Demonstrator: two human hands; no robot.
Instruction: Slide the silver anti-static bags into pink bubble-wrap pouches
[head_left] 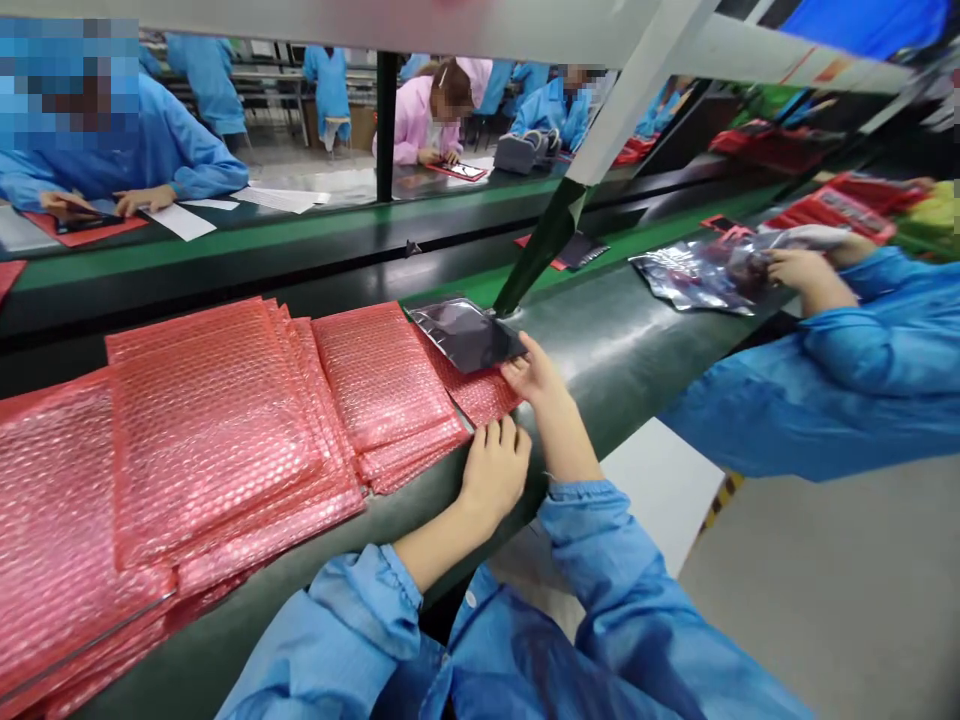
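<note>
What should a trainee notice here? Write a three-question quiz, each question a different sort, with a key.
1. True or false: the right hand holds a dark bag.
2. The stacked bubble bags are: A green, B pink, C white.
3. Fill in: the left hand rests at the table's near ___.

Key: 1 true; 2 B; 3 edge.
</note>
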